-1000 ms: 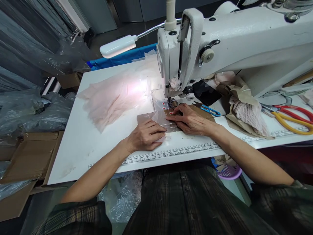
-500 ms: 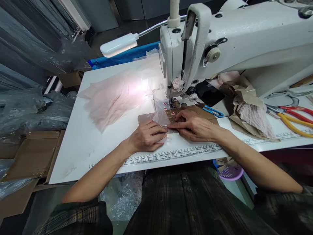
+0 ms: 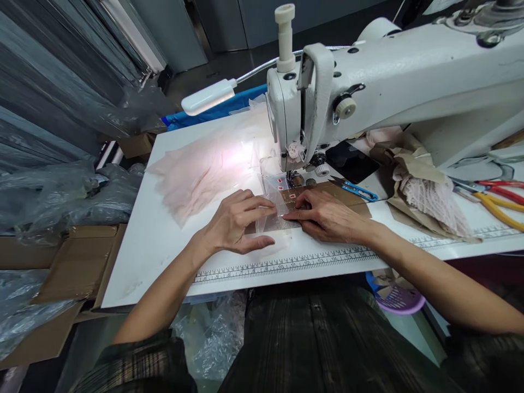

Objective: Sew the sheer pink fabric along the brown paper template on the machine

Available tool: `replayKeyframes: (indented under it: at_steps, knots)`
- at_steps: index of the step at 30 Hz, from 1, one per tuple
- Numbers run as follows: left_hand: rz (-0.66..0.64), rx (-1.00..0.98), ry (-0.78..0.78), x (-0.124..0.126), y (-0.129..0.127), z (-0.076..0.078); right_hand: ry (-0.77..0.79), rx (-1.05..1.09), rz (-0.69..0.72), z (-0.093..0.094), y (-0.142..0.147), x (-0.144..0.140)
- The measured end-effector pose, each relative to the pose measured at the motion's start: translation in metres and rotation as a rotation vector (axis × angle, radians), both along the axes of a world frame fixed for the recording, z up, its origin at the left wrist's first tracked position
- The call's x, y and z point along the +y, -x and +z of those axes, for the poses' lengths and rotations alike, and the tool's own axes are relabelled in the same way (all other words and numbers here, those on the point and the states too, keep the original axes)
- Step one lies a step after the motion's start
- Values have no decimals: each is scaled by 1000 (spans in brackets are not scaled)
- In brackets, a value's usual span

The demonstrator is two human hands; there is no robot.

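While both hands press down just in front of the needle, a sheer fabric piece (image 3: 273, 210) lies between them on a brown card (image 3: 327, 194). The left hand (image 3: 237, 221) holds its fingers flat and spread on the fabric's left edge; the right hand (image 3: 325, 215) pins the right edge with its fingertips (image 3: 289, 216), covering part of the card. The needle itself is hard to make out under the machine (image 3: 368, 82). Scissors (image 3: 497, 196) are cut off at the right edge, beside snips (image 3: 356, 190).
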State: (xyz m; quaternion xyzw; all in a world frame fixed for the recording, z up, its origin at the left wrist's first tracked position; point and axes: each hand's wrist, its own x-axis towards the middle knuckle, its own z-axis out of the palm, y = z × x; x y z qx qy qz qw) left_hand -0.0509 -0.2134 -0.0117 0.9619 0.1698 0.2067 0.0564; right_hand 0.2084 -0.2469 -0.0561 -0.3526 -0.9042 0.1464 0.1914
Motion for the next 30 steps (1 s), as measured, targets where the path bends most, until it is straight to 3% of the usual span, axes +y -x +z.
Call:
replayKeyframes:
  at_steps: [6,15,24,30]
  knots:
    - [46,116,-70,13,-4,-9,-33,-20,-6,0,2,-1]
    - [71,66,-56,15,-3,-25,-30,-26,-7,-1,3,-1]
    - [125,261,-213,15,-10,-16,-57,-3,-20,-2,4,-1]
    - [116,222,-197,12,-11,-19,-24,5,-23,-1,3,-1]
